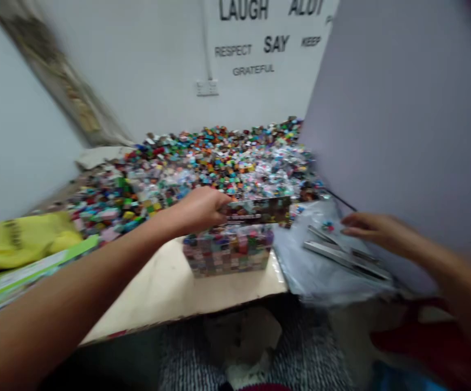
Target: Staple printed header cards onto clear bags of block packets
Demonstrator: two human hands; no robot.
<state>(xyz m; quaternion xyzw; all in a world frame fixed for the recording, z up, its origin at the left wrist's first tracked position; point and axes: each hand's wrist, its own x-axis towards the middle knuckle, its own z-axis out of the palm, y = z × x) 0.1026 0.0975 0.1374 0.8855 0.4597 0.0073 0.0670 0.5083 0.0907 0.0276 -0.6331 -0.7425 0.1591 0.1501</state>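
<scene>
My left hand (pixel 206 208) pinches the left end of a dark printed header card (pixel 260 210) over the table. Below the card stands a clear bag of small coloured blocks (pixel 229 252); its upper edge meets the card, but blur hides whether the two are joined. My right hand (pixel 376 231) is apart from these, fingers stretched out and holding nothing, just above a silver stapler (pixel 343 258). The stapler lies on a clear plastic bag (pixel 300 271) at the table's right side.
A large pile of small coloured blocks (pixel 219 157) covers the back of the table (pixel 146 293), against the wall. On the left lie a yellow bag (pixel 24 239) and a green-and-white packet (pixel 27 277). A purple-grey panel (pixel 406 108) rises at the right.
</scene>
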